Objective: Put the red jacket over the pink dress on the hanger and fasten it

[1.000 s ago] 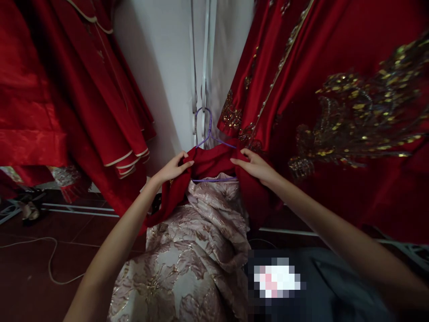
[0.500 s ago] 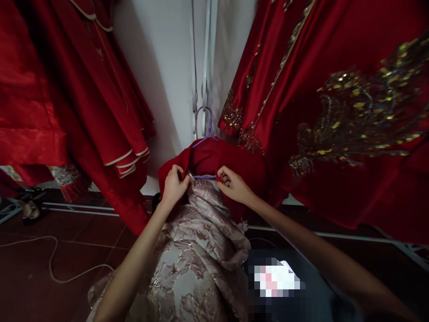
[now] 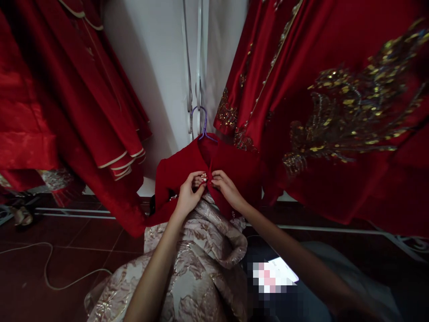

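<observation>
A small dark red jacket (image 3: 234, 163) hangs on a purple wire hanger (image 3: 200, 123) hooked on a white rack post. Below it spreads a pale pink and gold brocade skirt (image 3: 197, 259). My left hand (image 3: 189, 194) and my right hand (image 3: 226, 188) meet at the jacket's front opening, fingers pinched on the two red edges. A small pearly clasp (image 3: 203, 177) shows between the fingertips.
Red gowns with cream trim (image 3: 83, 112) hang at the left. A red gown with gold sequin embroidery (image 3: 335, 116) hangs at the right. White metal rack posts (image 3: 194, 67) stand against the white wall. A white cable (image 3: 50, 277) lies on the dark tiled floor.
My hands moved from the jacket's shoulders inward to its front and drew the two red edges together over the brocade. The hanger's lower bar is now covered.
</observation>
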The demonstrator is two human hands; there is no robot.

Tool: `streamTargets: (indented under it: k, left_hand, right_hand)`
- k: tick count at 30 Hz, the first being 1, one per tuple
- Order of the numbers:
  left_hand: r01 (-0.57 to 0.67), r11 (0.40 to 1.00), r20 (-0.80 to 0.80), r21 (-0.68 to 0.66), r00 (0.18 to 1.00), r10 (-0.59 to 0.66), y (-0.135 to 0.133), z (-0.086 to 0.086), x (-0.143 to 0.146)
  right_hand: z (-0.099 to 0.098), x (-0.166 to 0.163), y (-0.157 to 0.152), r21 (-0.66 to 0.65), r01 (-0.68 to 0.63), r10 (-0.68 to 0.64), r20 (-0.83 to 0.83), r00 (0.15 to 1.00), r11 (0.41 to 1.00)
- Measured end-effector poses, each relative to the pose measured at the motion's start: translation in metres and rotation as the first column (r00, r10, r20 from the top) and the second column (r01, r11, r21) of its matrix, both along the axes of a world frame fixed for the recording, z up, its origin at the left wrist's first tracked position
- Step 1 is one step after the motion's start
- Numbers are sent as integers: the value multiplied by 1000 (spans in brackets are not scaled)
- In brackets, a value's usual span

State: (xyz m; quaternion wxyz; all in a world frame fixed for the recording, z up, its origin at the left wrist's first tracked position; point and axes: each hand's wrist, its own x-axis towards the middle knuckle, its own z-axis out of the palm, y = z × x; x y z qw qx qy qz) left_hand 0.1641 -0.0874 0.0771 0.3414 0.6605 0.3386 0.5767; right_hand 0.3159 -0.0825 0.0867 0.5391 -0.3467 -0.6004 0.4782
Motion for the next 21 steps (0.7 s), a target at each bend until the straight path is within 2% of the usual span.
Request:
streamTargets:
  k: [3, 5, 9, 14, 18, 21]
  left_hand:
    - [-90, 994, 146, -57, 985, 98, -2, -10, 3]
    - [-97, 993, 135, -67, 985, 105, -2, -12, 4]
    - [-98, 995, -30, -10, 995, 98, -3, -6, -1]
    - [-70, 996, -226, 54, 971, 80, -6, 10, -8]
    - [2, 991, -434, 137, 899, 58, -10, 27, -14]
    - [19, 980, -520, 200, 850, 89, -12, 36, -16]
  right_hand:
    - [-9, 3, -1, 54, 41, -40, -29, 999, 998]
    - [-11, 4, -3, 114, 61, -62, 4, 998, 992]
    - [-7, 3, -7, 227, 75, -95, 82, 992, 971]
    - [2, -2, -11, 325, 174, -232, 151, 961, 930]
    - [6, -4, -12, 375, 223, -310, 191, 932, 900]
    - [7, -4, -15, 404, 245, -343, 192, 919, 881]
